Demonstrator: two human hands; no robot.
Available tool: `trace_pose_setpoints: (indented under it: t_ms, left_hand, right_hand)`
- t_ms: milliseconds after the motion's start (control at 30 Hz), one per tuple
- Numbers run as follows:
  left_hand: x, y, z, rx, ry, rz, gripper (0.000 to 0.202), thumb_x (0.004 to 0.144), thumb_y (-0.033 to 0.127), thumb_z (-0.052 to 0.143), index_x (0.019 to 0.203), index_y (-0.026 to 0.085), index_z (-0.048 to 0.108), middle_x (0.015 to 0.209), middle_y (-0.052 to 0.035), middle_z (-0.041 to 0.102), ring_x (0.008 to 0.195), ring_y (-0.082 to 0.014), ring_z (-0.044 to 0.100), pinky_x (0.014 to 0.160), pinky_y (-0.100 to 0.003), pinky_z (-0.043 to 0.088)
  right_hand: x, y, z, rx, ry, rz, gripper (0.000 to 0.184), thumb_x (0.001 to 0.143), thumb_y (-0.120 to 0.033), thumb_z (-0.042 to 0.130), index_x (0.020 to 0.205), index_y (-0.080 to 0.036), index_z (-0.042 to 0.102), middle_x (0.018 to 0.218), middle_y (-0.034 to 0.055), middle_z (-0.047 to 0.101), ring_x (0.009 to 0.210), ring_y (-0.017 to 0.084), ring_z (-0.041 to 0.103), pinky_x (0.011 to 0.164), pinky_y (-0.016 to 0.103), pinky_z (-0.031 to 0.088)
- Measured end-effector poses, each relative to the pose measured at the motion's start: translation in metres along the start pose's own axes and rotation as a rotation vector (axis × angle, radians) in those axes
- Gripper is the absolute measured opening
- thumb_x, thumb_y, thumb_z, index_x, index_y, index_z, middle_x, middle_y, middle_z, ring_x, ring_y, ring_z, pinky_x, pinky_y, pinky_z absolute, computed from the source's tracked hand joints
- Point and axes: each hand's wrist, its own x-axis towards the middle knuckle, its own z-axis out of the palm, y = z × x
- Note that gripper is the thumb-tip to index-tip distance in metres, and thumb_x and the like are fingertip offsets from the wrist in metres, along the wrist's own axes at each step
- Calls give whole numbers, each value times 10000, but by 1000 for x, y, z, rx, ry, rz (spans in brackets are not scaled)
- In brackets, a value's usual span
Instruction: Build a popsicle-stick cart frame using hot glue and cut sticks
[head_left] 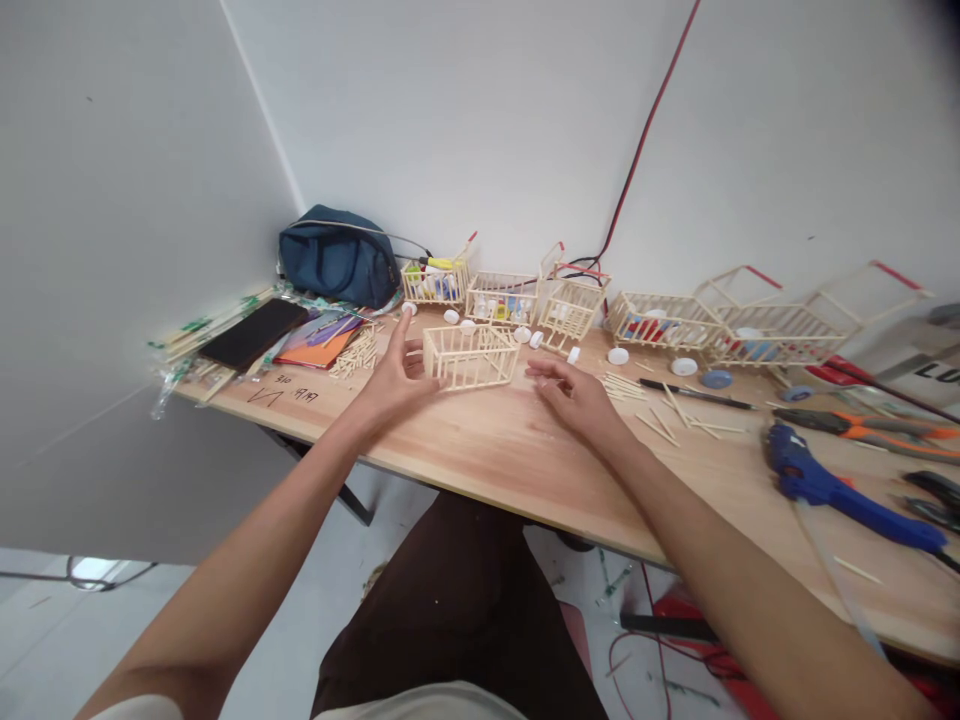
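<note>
- The stick crate (471, 357) stands on the worktop (480, 450), left of centre, just in front of the finished carts (502, 297) lining the back edge.
- Judge it very light and stiff but brittle, thin slats glued at the joints. Hold it by the end frames or corners, gently.
- Your left hand (397, 375) is open with fingers spread, apparently touching the crate's left end.
- Your right hand (574, 395) lies flat and released, just beside the right end.
- Loose sticks (660, 415) and a glue gun (825, 485) lie toward the right edge.
</note>
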Motion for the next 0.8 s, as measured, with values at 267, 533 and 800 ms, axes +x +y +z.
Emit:
trace_pose_setpoints:
  t_ms: [267,533,800]
  left_hand:
    - [-11,2,-21,-5,9,-32,1075,686,276,768,1527,283,100,1376,-186,469,1237,-282,543,1012,-465,465]
    - [-15,17,-37,-334,4,-217,1056,694,261,784,1528,298,138,1357,-139,542,1253,-311,530,1082,-508,384]
    - [-12,9,-39,-540,-26,-234,978,714,190,759,1514,323,213,1261,-91,633,1204,-291,574,1099,-500,372]
  right_hand:
    - [26,-6,3,-83,-72,-46,318,854,-214,522,1138,-177,661,1174,101,692,1006,234,650,909,399,477]
    - [39,-14,24,-17,-116,-43,371,864,-184,500,1211,-157,629,1208,109,676,1087,220,631,942,389,479]
    - [49,-24,35,350,-279,56,491,877,-213,482,1365,-164,495,1291,129,631,1164,209,606,925,375,490]
